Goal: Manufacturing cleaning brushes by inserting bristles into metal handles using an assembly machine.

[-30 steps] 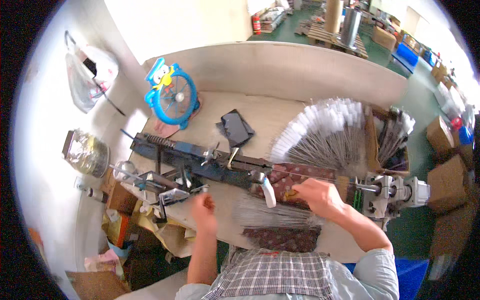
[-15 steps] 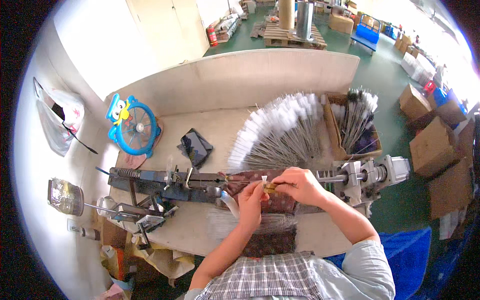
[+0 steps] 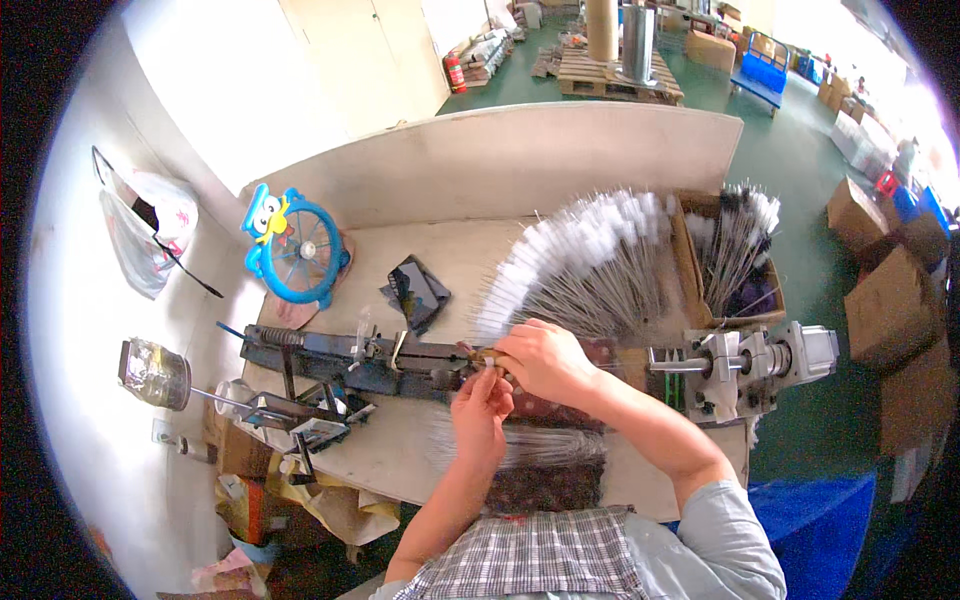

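My left hand [image 3: 482,412] is closed in a pinch, fingertips up, at the right end of a long dark metal rail [image 3: 415,383]. A small white piece [image 3: 489,364] shows at its fingertips. My right hand [image 3: 545,358] comes in from the right, palm down, its fingers closed on a small brass-coloured piece [image 3: 487,355] touching the rail's end. Both hands nearly meet, and their fingers partly hide what they hold. Below them, a bundle of thin wires [image 3: 550,446] lies on a dark red patterned cloth [image 3: 560,480].
White-bristled wire brushes [image 3: 580,265] fan out behind my hands, beside a cardboard box [image 3: 690,270] of more brushes. On the right stands a motor-driven spindle [image 3: 745,362]. A blue toy-like fan [image 3: 300,250] and a black pouch [image 3: 416,293] lie to the left. A low panel [image 3: 520,155] borders the table's back.
Both hands have moved left along the rail, away from the spindle, to the rail's end. The white tube-shaped thing beside my left wrist no longer shows. The whole view has shifted slightly.
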Demonstrator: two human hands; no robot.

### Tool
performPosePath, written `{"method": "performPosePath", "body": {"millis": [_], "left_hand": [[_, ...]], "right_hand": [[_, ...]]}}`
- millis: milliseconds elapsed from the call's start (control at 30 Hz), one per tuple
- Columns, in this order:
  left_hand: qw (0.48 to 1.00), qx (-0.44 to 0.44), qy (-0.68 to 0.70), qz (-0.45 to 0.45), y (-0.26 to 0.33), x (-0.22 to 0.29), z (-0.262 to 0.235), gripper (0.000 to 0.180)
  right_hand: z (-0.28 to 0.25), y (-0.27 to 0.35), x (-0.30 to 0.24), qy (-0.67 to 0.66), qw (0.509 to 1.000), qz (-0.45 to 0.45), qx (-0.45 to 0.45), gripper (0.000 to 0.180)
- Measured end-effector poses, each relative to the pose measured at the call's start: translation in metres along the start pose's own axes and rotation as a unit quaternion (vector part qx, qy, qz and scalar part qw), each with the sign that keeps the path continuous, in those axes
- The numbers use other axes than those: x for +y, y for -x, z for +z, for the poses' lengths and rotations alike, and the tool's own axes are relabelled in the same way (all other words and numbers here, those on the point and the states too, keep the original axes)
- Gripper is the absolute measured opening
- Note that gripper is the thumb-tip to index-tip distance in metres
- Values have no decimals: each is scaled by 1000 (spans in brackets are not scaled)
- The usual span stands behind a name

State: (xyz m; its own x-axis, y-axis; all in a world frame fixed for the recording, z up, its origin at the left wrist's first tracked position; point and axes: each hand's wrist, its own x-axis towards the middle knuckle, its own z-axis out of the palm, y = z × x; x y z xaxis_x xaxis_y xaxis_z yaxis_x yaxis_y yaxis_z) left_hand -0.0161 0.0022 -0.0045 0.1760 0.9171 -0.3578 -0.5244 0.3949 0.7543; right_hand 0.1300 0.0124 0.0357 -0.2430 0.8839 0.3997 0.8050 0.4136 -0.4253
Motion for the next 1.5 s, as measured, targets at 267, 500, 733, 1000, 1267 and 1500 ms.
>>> {"method": "performPosePath", "body": {"millis": [267, 500, 733, 1000, 1267, 1500], "left_hand": [[992, -52, -111, -21, 3, 7, 0, 34], [995, -32, 74, -58, 1, 9, 5, 39], [991, -26, 127, -42, 0, 5, 4, 20], [995, -18, 91, 24, -2, -3, 7, 11], [995, 4, 85, 43, 1, -3, 19, 6], [985, 17, 173, -8, -3, -5, 9, 9]], "right_hand": [[-1, -2, 4, -148, 979, 124, -64, 22], [2, 5, -26, -2, 996, 66, 56, 26], [8, 9, -32, 63, 987, 54, 134, 30], [4, 18, -19, 30, 990, -3, 140, 27], [-4, 24, -16, 4, 989, 4, 149, 24], [8, 22, -21, 14, 990, 18, 136, 25]]}}
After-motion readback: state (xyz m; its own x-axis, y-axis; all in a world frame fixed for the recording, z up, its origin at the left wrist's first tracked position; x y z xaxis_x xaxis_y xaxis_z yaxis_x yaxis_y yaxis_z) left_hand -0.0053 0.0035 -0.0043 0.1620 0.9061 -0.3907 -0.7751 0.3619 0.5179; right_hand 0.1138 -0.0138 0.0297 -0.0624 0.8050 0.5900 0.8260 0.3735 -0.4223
